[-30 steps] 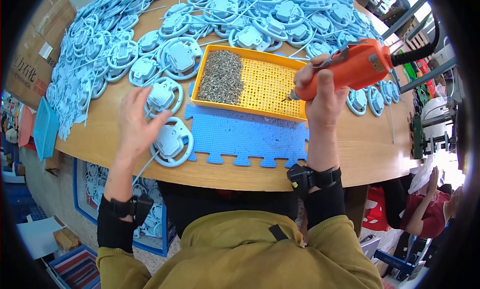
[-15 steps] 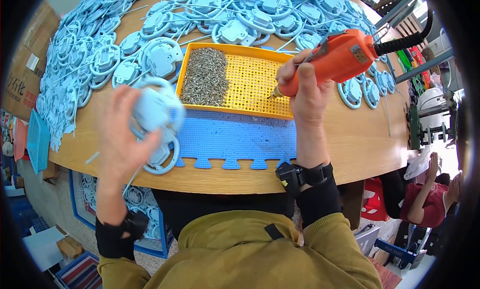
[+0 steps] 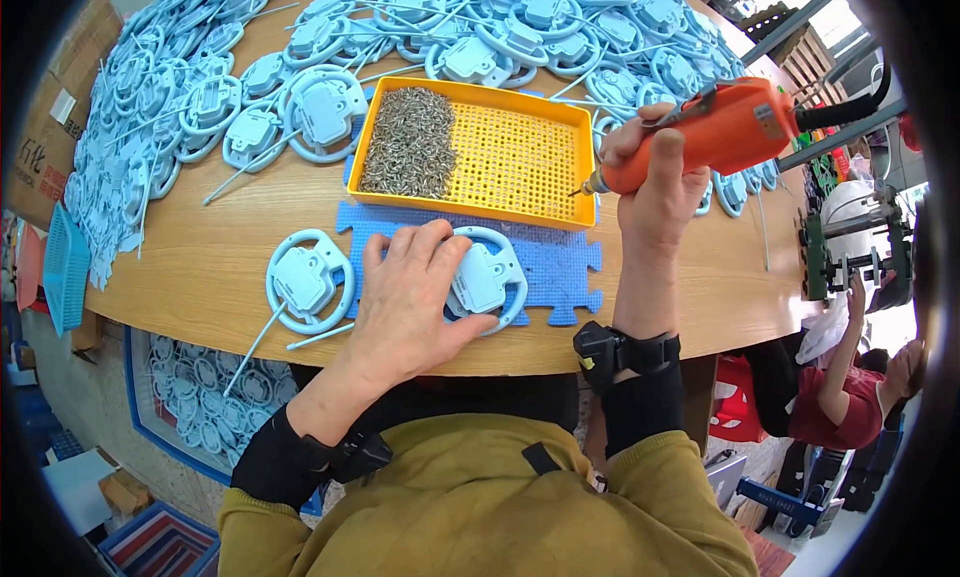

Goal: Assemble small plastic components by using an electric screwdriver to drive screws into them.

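My left hand (image 3: pixel 412 295) grips a light-blue wheel-shaped plastic part (image 3: pixel 484 280), pressing it against the blue foam mat (image 3: pixel 562 267). Its fingers lie over the part's left side, and the thumb is at the near rim. In my right hand (image 3: pixel 655 187) is an orange electric screwdriver (image 3: pixel 738 127), held off the table. The bit points left, over the right end of a yellow perforated tray (image 3: pixel 470 211). Small metal screws (image 3: pixel 408 142) are heaped in the tray's left part. Another wheel-shaped part (image 3: pixel 303 280) with a thin stick lies just left of my left hand.
A large pile of similar light-blue parts (image 3: pixel 465 62) covers the table's far and left sides. Below the table edge stands a blue-framed crate (image 3: pixel 140 402) holding more parts. A black coiled cable (image 3: pixel 845 112) trails from the screwdriver. Another person (image 3: pixel 845 402) sits at the right.
My left hand has moved right and down, bringing a wheel-shaped part from the air onto the mat. My right hand has shifted slightly right and down with the screwdriver.
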`<state>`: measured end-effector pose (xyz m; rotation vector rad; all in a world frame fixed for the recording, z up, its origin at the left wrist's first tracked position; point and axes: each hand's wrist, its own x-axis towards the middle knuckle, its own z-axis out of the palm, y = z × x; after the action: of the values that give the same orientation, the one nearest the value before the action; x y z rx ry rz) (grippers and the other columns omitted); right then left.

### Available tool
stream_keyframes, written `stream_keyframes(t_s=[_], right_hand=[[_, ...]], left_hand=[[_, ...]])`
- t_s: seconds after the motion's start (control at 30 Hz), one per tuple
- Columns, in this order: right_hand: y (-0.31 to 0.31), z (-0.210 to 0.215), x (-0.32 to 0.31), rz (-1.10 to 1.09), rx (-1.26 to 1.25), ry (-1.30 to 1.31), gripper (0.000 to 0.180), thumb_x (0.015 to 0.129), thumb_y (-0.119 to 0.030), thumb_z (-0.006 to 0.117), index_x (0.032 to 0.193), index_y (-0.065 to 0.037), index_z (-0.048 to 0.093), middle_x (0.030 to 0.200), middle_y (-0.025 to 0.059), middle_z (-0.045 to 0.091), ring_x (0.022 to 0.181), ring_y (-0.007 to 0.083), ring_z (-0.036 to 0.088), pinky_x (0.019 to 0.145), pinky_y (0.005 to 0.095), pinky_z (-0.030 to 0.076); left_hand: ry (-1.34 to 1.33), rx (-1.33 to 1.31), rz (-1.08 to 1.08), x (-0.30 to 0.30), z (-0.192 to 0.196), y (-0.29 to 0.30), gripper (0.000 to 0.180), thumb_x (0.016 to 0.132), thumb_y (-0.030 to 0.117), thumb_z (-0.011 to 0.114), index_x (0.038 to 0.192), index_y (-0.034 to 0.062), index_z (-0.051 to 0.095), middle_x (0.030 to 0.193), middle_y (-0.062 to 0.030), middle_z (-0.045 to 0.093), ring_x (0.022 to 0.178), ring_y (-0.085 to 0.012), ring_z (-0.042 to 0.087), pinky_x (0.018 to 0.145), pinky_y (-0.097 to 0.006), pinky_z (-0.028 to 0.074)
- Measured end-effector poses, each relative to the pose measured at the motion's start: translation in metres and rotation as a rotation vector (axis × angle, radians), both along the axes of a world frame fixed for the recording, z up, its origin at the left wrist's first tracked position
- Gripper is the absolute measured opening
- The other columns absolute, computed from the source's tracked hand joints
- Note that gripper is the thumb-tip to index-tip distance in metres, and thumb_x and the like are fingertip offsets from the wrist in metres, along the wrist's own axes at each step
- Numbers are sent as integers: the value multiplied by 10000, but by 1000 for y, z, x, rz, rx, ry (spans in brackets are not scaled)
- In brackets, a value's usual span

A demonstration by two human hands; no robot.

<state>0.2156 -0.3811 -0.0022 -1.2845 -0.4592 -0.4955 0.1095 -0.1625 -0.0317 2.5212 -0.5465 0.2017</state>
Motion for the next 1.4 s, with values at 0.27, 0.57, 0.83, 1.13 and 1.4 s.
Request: stream_keyframes(t_s=[0.27,0.57,0.83,1.13,1.4], right_hand=[[-5,-12,7,-1,49,28,372,864,-370,654,973,-33,538,656,50,540,575,154,506,557,320,429],[-8,-13,9,24,47,2,333,865,-366,655,939,-62,544,671,48,550,574,154,513,556,326,436],[-6,-12,7,-17,44,19,381,840,-387,681,959,-55,537,667,45,543,576,156,515,568,318,445],[13,36,-37,149,182,-69,481,865,-435,629,1023,2,503,672,67,540,577,164,533,512,270,430],[46,16,-66,262,-57,154,596,793,-583,631,1004,-47,479,688,36,519,567,144,496,540,286,418]], left_hand=[[-17,-35,18,3,-3,-1,646,575,298,812,1106,47,543,1129,-110,482,1053,-290,464,910,-403,323],[-26,-56,19,5,-1,-7,631,574,295,807,1088,39,546,1122,-111,484,1014,-288,468,898,-404,325],[-25,-45,35,3,-6,-11,672,586,357,804,1126,46,553,1136,-107,484,1057,-268,440,901,-412,291],[-29,-5,113,4,-7,-25,630,582,342,793,1099,65,561,1114,-98,480,1046,-266,455,895,-407,300],[-14,-2,121,1,-7,-25,623,594,357,798,1091,74,552,1107,-91,479,1044,-261,454,887,-415,298]])
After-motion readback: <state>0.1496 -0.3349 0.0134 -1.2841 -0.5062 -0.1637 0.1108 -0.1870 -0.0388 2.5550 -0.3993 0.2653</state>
